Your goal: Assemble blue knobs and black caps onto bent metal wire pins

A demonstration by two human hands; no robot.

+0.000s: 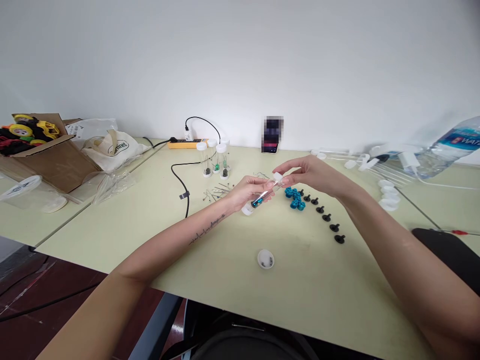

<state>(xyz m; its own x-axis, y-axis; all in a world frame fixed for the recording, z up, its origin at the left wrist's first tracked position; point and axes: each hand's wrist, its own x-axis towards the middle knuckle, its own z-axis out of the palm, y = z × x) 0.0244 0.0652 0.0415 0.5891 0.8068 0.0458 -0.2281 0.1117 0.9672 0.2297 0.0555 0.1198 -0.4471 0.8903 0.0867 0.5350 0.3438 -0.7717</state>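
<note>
the left hand (245,192) is gripping a clear tube (265,193) tilted above the table (225,260), something blue showing inside near its lower end. the right hand (311,172) is pinching the white cap (277,176) at the tube's upper end. a loose cap could be letting the contents spill; a slipping tube could be rolling off. just right of the hands, blue pieces (295,198) are lying; beyond the left hand, capped vials (215,160) are standing; nearer the person, a small white dish (265,259) is holding dark bits.

counts: 3 capped tubes (216,161) standing, 6 black knobs (326,217) in a row, 1 blue knob cluster (295,198), 1 water bottle (446,146)
</note>
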